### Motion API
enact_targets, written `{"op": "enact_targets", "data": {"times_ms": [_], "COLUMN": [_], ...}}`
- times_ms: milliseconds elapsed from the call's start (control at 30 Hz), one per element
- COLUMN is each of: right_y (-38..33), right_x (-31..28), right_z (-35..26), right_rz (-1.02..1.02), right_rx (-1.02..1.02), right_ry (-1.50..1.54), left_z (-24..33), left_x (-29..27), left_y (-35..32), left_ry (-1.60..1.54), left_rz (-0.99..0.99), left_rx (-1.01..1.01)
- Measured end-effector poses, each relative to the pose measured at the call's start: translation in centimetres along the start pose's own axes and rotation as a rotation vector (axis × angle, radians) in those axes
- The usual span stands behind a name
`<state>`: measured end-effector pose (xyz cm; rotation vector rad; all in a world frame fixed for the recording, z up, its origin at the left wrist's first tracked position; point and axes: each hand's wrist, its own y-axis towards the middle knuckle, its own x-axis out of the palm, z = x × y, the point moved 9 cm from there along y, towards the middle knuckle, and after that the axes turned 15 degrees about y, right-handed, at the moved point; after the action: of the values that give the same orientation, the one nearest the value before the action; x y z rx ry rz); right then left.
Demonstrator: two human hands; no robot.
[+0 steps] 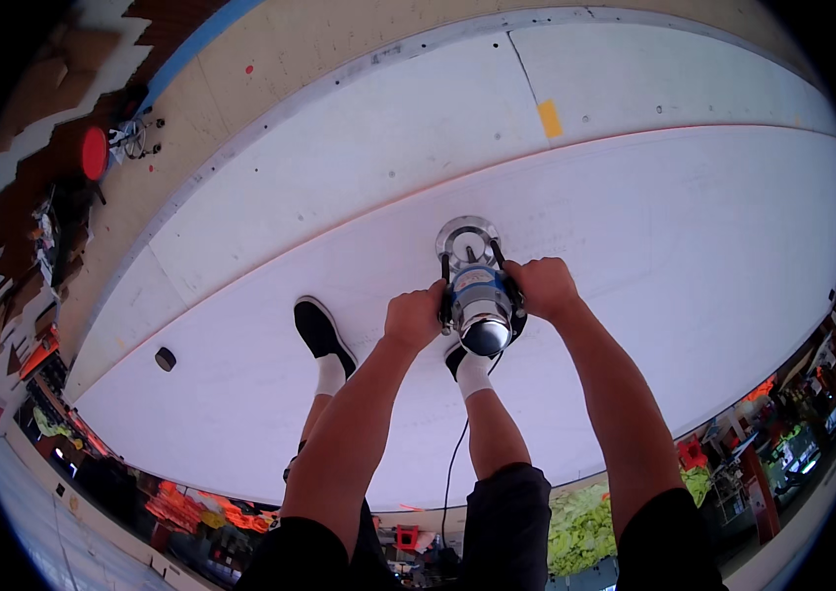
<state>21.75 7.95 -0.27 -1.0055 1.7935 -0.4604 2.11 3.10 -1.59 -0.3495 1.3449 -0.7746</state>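
A corded cloth drill (482, 295) stands on the large white sheet-covered surface (684, 286), in front of me. It has a silver motor with a blue band, two dark guide posts and a round metal base (469, 236). My left hand (416, 315) is wrapped round the handle on its left side. Gripping the handle on the other side is my right hand (544, 286). A black cord (457, 448) runs from the motor down between my legs. The tool's tip under the base is hidden.
My feet in black shoes (319, 327) stand on the white surface. A dark small block (166, 359) lies at the left. A yellow patch (549, 118) marks the far strip. A red stool (94, 153) stands beyond, and green fabric (580, 527) is piled behind the near edge.
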Motion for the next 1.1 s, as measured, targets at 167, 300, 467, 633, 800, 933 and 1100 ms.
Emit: {"op": "enact_targets", "data": {"times_ms": [167,300,467,633,800,933,1100], "right_y": [-2.4,-6.6,-14.7,-19.5,-22.6,-23.0,-24.4], "right_x": [-1.5,-1.9,2.3,6.0,5.0,6.6,6.7], "right_z": [-1.1,-1.4,-2.5,-4.9,-7.9,-8.1,-9.2], "right_rz": [-0.019,0.079,0.247,0.169,0.082,0.166,0.205], "right_rx": [0.024,0.062,0.1,0.185,0.225,0.273,0.403], "right_ry": [0.054,0.181,0.329,0.452,0.59,0.631,0.672], "left_z": [0.5,1.9,5.6,7.0,6.7,7.9,7.6], "left_x": [-1.7,-5.1,-7.9,-8.4,-8.6,-10.4,-10.8], "left_y": [-2.3,-4.7,-10.2,-14.3,-16.9,-16.5,-15.3], "left_ry": [-0.012,0.078,0.188,0.229,0.292,0.219,0.312], "left_rz": [-0.018,-0.038,-0.093,-0.254,-0.356,-0.319,-0.357], "left_rx": [-0.023,0.021,0.152,0.213,0.247,0.304,0.416]}}
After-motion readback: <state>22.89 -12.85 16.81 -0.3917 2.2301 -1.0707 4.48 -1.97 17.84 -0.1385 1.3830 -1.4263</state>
